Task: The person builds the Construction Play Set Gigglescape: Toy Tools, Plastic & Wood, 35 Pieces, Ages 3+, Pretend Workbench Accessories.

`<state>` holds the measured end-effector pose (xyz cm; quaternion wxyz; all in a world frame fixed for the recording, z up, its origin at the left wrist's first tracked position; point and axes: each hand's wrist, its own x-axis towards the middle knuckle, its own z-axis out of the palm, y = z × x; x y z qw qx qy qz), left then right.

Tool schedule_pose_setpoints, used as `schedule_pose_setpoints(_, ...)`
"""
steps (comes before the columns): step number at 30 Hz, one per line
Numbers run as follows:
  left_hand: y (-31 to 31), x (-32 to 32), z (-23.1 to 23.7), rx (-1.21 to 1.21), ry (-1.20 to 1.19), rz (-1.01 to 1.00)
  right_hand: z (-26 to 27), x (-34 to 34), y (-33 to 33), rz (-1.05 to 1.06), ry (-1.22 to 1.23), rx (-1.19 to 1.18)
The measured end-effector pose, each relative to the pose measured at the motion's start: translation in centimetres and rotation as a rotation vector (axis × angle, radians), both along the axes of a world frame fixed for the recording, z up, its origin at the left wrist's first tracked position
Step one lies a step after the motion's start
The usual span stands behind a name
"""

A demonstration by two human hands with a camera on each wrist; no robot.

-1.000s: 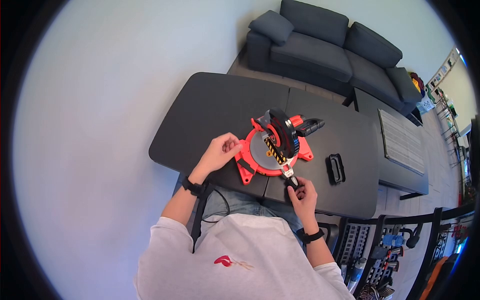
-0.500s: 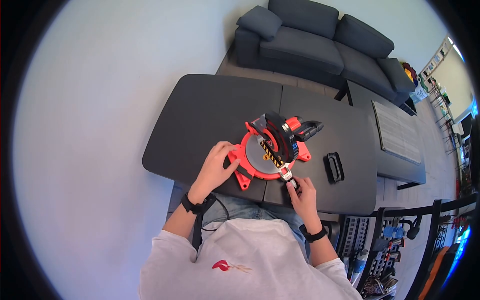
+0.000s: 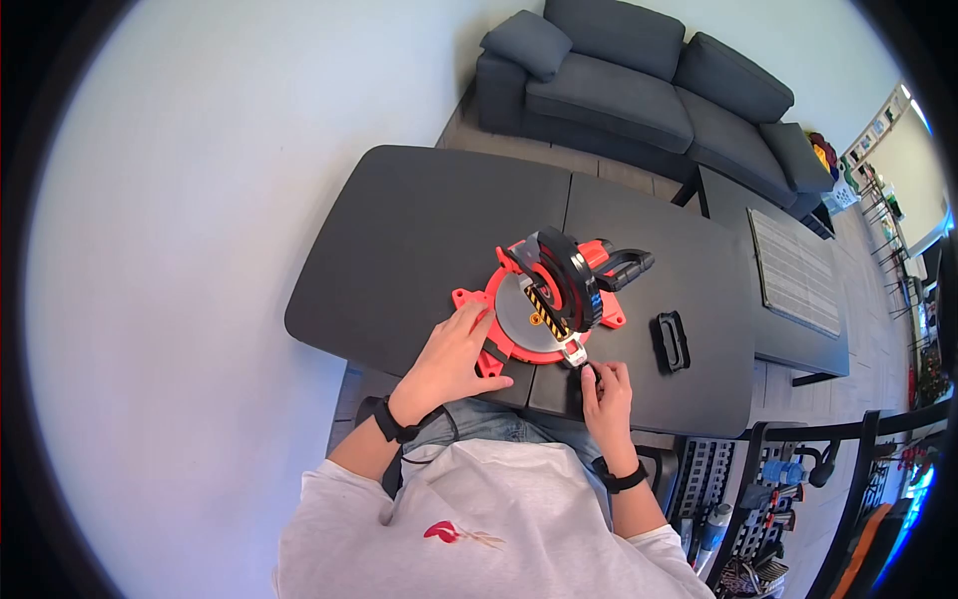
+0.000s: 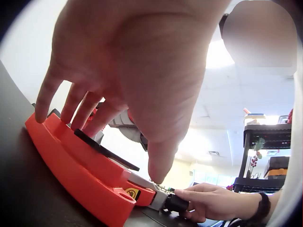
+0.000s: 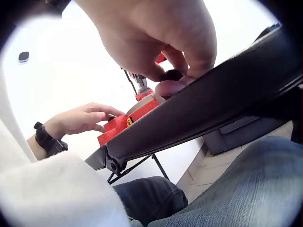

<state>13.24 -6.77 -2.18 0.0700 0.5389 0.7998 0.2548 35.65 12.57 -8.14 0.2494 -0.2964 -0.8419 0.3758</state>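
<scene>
The thumb and fingers of a person's right hand (image 3: 608, 407) pinched a small black knob (image 4: 177, 203) at the near end of a red, black and grey miter saw (image 3: 571, 290), which stood upright near the front edge of a dark grey table (image 3: 419, 230). The left hand (image 3: 451, 361) was spread, its fingertips on the saw's red plastic base (image 4: 83, 175) and its thumb held apart, beside the base's near corner. Between and beyond the two hands lay the saw's round grey turntable (image 3: 516, 313), crossed by a yellow-and-black striped strip (image 3: 546, 311), with the black circular guard (image 3: 571, 275) above it. To the right of the saw, well clear of the fingers, a black oblong open frame (image 3: 672, 342) rested on the table. Farther off, near the end of a dark grey fabric sofa (image 3: 609, 110), was a white basket (image 3: 842, 196); colourful items showed beside its top, though whether they lay inside could not be told.
</scene>
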Motion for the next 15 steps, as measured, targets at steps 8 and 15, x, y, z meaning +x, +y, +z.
schedule_pose_setpoints(8, 0.2, 0.2, -1.4, -0.04, 0.165, 0.009, -0.2, 0.2, 0.3, 0.011, 0.029, -0.051)
schedule_pose_setpoints(15, 1.0, 0.7, -1.0, -0.103, 0.108, 0.04, -0.6, 0.2, 0.8, 0.039, 0.026, -0.05)
